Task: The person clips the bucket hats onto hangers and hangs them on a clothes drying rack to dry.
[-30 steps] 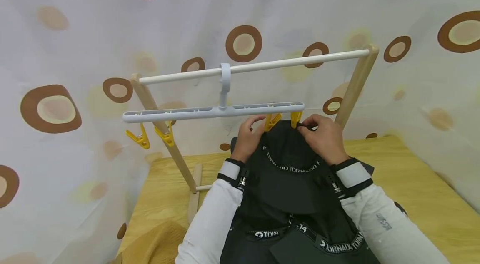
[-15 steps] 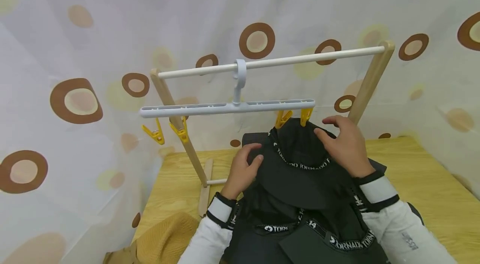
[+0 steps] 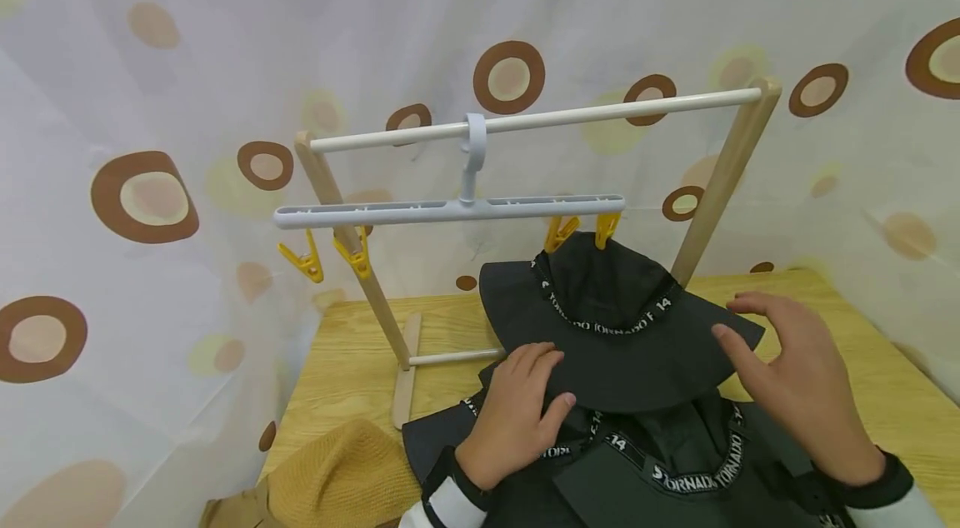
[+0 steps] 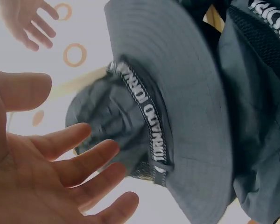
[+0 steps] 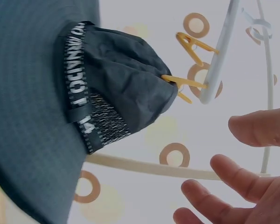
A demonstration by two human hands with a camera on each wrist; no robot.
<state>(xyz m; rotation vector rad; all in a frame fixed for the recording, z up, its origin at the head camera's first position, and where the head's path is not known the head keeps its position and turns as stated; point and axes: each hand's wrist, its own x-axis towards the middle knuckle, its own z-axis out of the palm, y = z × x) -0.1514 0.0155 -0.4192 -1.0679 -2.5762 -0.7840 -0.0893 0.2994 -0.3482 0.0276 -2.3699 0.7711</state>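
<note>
Left hand (image 3: 517,407): released, I see relaxed fingers in front of the brim (image 3: 622,374).
Right hand (image 3: 806,386): released too, by the brim's right tip.
Black hat (image 3: 600,282): hanging, crown up, from the end yellow clip (image 3: 606,230).
Hanger (image 3: 375,216): hooked over the white bar (image 3: 615,112).

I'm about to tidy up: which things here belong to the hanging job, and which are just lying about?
In use:
hung hat
clips
hanger
rack

Apparently lying about:
mustard knit
lower black hats, though possibly waiting their turn

Blk hat (image 3: 630,366) hangs frm clip (image 3: 607,229), L hand (image 3: 517,418), R hand (image 3: 804,382) nrby.
</note>
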